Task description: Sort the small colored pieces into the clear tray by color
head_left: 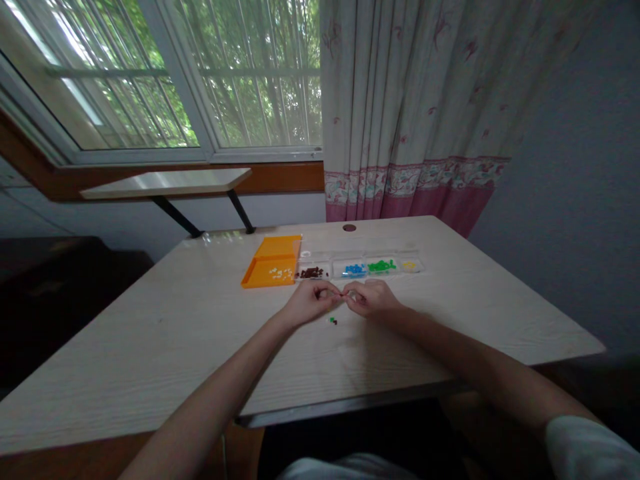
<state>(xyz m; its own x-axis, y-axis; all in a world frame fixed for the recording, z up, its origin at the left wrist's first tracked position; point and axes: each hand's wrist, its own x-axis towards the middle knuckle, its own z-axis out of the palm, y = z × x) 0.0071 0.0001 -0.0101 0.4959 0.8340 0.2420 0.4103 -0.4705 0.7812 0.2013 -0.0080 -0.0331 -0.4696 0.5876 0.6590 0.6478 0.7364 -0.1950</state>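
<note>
My left hand (313, 299) and my right hand (369, 297) meet above the table, fingertips pinched together. Something tiny and dark seems to sit between them, too small to name. Just below them on the tabletop lie small green and dark pieces (333, 321). Beyond my hands, a clear compartment tray (337, 269) holds dark brown pieces (311, 273), blue pieces (354, 270), green pieces (381, 266) and yellow pieces (409, 265). Left of it is an open orange case (267, 260) with several whitish pieces (281, 274) inside.
The pale wooden table (200, 347) reaches toward the window and curtain (410, 100). A raised shelf (170, 181) on dark legs stands at the back left. A round hole (349, 228) is near the table's far edge.
</note>
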